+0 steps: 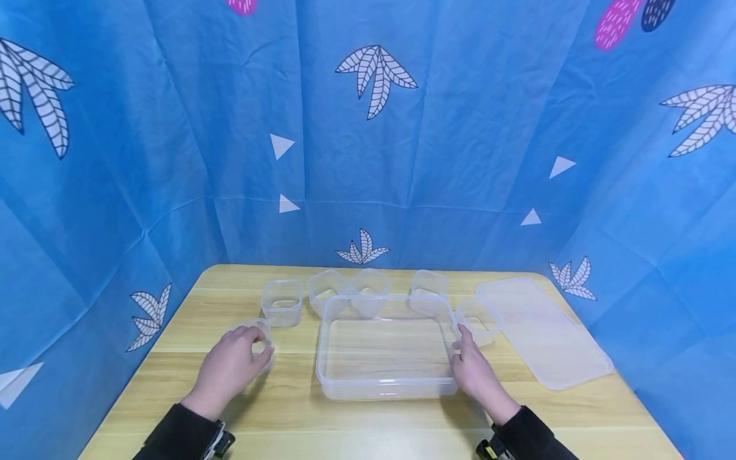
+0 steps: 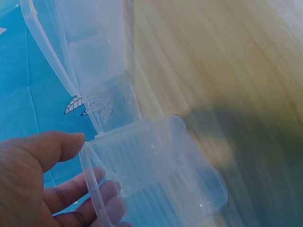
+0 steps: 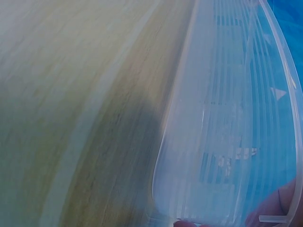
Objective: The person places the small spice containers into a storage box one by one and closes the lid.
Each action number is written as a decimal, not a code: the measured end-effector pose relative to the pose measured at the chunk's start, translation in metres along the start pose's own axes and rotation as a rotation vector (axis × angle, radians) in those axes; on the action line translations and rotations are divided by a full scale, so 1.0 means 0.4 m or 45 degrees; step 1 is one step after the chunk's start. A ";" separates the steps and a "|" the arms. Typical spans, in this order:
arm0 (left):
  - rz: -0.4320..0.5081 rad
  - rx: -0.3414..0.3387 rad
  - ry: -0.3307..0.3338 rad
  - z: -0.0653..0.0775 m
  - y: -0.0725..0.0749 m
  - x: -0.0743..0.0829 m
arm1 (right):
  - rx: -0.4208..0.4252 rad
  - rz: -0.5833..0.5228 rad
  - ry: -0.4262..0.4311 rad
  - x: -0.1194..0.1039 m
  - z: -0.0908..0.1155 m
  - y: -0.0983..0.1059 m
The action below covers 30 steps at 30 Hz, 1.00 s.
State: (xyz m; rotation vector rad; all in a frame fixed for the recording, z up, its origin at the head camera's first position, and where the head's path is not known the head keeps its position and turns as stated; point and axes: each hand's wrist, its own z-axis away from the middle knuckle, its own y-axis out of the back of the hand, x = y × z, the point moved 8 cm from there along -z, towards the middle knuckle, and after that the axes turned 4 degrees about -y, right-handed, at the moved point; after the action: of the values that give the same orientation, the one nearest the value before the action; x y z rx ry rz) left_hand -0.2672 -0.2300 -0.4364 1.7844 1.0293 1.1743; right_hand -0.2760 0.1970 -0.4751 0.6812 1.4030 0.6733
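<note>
On the left of the table, my left hand [image 1: 232,361] grips a small clear plastic container [image 1: 264,329] by its rim. The left wrist view shows the thumb at the rim of this small container [image 2: 156,165] and the fingers behind its wall. A large rectangular clear container [image 1: 385,388] stands open-topped in the middle. My right hand [image 1: 477,370] holds its right side, with a finger up at the rim. Close up in the right wrist view is the ribbed wall of the large container [image 3: 213,118]; most of that hand lies out of frame.
Behind the large container stand several small clear containers, among them a left one [image 1: 282,313] and a back right one [image 1: 430,281]. Another small container [image 1: 480,322] is beside my right hand. A flat translucent lid [image 1: 546,338] lies at the right. A blue curtain [image 1: 368,160] hangs behind the table.
</note>
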 end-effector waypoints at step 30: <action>0.001 -0.130 -0.037 0.012 -0.035 -0.005 | 0.006 -0.025 -0.004 0.007 -0.003 -0.002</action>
State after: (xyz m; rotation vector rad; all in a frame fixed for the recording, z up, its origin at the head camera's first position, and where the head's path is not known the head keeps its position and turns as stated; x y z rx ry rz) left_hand -0.2661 -0.2270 -0.4508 1.7177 0.9353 1.1767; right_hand -0.2770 0.1985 -0.4775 0.6715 1.4069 0.6534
